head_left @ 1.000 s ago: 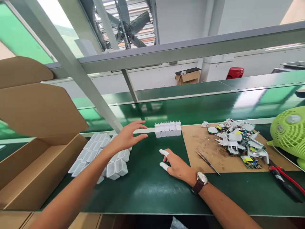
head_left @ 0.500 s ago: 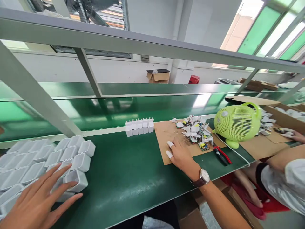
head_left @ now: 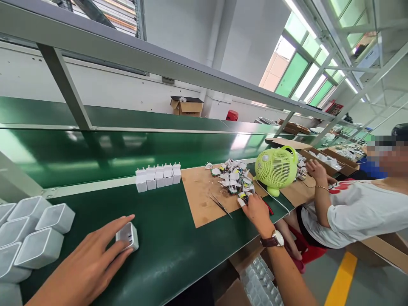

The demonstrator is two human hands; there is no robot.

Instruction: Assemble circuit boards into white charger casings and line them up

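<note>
The left hand (head_left: 91,257) holds one white cup (head_left: 134,236); the right hand (head_left: 256,211), grip unclear, meets circuit boards (head_left: 235,175). Far plugs (head_left: 159,178) look finished, left-side cups (head_left: 40,250) remain

Green bench top (head_left: 168,242), faintly streaked by reflected light. At left, open white housings (head_left: 40,248) are clustered, packed side by side. Along the far edge, a row of white plug units (head_left: 158,176) is lined up. Right of these, a brown cardboard sheet (head_left: 199,208) is laid flat. Farther right, a lime-green fan (head_left: 276,168) is stood, its white cord (head_left: 280,203) trailed toward the near edge.
</note>
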